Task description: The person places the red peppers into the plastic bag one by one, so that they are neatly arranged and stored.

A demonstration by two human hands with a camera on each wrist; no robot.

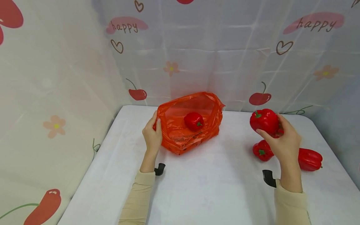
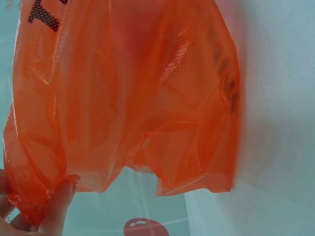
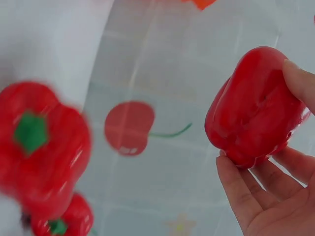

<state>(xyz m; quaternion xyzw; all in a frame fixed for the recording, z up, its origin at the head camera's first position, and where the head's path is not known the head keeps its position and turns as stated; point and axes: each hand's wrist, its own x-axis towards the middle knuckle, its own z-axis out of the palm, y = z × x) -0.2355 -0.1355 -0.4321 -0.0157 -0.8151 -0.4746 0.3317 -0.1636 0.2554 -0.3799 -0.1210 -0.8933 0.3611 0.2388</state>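
Note:
My left hand point(image 1: 152, 132) pinches the left rim of an orange plastic bag point(image 1: 185, 145), which lies tilted with its mouth open toward me. Inside the bag rests a red bell pepper point(image 1: 194, 121) with a short green stem. Up close in the left wrist view, thumb and fingers grip a bunched corner of the bag point(image 2: 98, 98). On the right, my right hand point(image 1: 287, 140) holds another red bell pepper point(image 1: 264, 121) above the table. Thumb and fingertips clasp this pepper point(image 3: 258, 105) from opposite sides in the right wrist view.
Below the right hand, a red pepper point(image 1: 262, 150) and a longer red pepper point(image 1: 309, 159) lie on the white table point(image 1: 208, 187), partly hidden by the hand and wrist. A patterned curtain point(image 1: 213, 62) stands behind the table. Each wrist carries a black mount point(image 1: 269, 178).

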